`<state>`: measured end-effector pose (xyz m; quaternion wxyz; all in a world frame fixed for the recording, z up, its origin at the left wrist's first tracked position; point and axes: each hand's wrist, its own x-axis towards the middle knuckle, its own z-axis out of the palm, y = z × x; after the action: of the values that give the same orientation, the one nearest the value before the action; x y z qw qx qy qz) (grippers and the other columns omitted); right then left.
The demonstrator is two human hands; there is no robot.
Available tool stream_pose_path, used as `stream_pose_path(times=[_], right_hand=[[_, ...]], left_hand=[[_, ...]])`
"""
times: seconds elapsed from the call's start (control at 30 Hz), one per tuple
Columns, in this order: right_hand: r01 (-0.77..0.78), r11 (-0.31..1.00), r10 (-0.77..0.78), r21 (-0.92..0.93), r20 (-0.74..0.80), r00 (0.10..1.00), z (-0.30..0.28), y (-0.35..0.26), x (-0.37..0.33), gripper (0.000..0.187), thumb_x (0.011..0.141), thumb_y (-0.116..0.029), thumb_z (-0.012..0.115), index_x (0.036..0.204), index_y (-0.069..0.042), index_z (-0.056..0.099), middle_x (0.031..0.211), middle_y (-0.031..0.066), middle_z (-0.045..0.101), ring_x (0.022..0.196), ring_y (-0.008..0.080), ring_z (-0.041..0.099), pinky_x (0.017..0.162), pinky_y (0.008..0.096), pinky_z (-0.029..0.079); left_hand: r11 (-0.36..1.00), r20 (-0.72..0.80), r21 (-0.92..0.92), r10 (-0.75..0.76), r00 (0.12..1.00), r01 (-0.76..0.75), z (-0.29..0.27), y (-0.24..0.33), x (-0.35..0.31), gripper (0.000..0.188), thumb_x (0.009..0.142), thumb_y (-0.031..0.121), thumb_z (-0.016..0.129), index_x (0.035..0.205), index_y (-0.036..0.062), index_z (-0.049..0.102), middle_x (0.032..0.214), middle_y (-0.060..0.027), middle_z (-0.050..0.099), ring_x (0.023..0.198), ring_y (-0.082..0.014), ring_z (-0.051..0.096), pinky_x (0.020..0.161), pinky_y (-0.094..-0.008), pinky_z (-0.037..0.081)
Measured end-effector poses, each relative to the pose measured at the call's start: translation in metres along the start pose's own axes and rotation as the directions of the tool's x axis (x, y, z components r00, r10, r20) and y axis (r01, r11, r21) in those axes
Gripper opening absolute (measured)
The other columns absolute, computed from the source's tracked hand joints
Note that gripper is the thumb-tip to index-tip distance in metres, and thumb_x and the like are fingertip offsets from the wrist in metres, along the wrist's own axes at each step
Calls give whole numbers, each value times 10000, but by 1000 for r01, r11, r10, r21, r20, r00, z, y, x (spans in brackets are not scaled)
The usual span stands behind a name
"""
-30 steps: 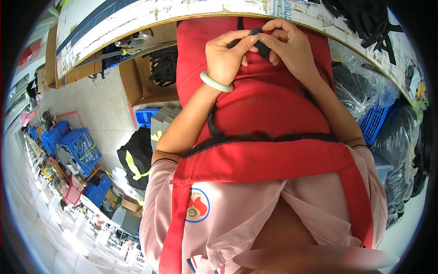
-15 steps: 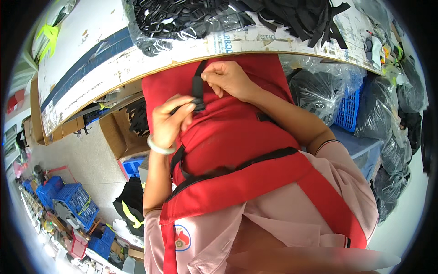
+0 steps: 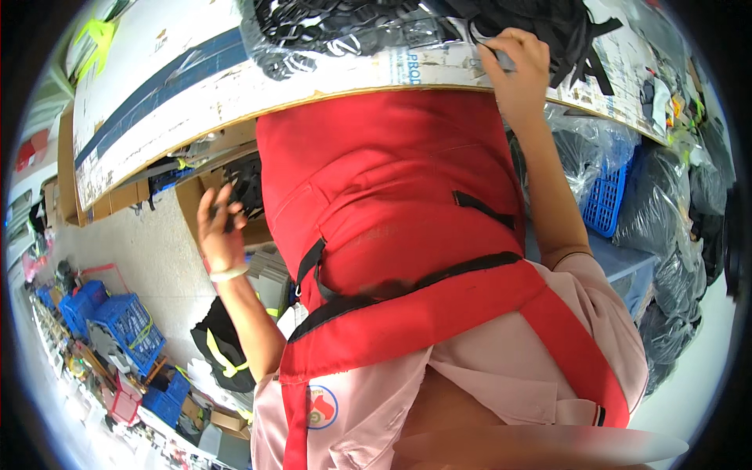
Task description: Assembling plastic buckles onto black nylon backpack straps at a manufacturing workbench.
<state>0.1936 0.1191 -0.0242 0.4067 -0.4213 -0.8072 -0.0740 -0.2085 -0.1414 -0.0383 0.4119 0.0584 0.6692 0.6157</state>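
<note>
My right hand (image 3: 519,74) reaches over the worktable, thumb and forefinger closed together at the edge of a pile of black webbing straps (image 3: 540,27). A dark strap end appears pinched at the fingertips, though its outline is hard to make out. Off to the left, my left hand (image 3: 222,227) is held out over an open cardboard box (image 3: 190,205), its fingers apart and slightly blurred. Black pieces (image 3: 249,184) lie in that box. Beside the straps, a clear plastic bag (image 3: 258,47) holds many black plastic buckles (image 3: 329,23).
The worn white tabletop (image 3: 149,117) has a bowed front edge close to my red apron (image 3: 384,164). A blue crate (image 3: 607,196) and bulging plastic bags (image 3: 658,188) stand at right. More blue crates (image 3: 129,329) stand on the floor at left.
The black strap with a buckle that both hands held over my lap is gone from there. My left hand has moved left to the box; my right has moved up to the strap pile.
</note>
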Motion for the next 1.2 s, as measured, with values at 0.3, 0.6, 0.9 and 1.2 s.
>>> stream_pose_path(times=[0.3, 0.6, 0.9, 1.2], right_hand=[[-821, 301, -67, 486, 869, 490, -60, -131, 4, 152, 868, -120, 653, 969, -25, 591, 802, 23, 600, 688, 71, 559, 626, 218, 457], [-868, 286, -105, 405, 914, 392, -8, -138, -9, 253, 882, -218, 636, 1054, -33, 636, 646, -15, 592, 552, 38, 488, 498, 195, 370], [-920, 92, 112, 380, 914, 389, 5, -137, -28, 246, 905, -281, 626, 931, -42, 673, 677, -41, 566, 579, 37, 478, 515, 189, 370], [-776, 426, 51, 464, 844, 533, -13, -131, -28, 271, 941, -269, 567, 944, -14, 659, 644, -23, 541, 577, 41, 465, 519, 218, 377]], left_hand=[[998, 753, -16, 51, 656, -59, 137, -6, -50, 680, 847, -145, 466, 1438, 122, 262, 1156, -151, 597, 510, -62, 451, 423, -167, 358], [995, 872, 35, 12, 489, -88, 157, -4, -56, 889, 786, -173, 456, 1503, 179, 67, 1364, -188, 409, 661, -161, 607, 484, -212, 448], [963, 649, -142, -83, 756, 228, 153, -34, -48, 169, 900, 54, 600, 1052, -17, 626, 833, -112, 661, 668, -165, 630, 565, -253, 533], [992, 516, -121, 28, 856, 41, 151, -40, -34, 113, 885, 2, 603, 985, -49, 603, 881, -153, 666, 677, -202, 665, 612, -290, 592]])
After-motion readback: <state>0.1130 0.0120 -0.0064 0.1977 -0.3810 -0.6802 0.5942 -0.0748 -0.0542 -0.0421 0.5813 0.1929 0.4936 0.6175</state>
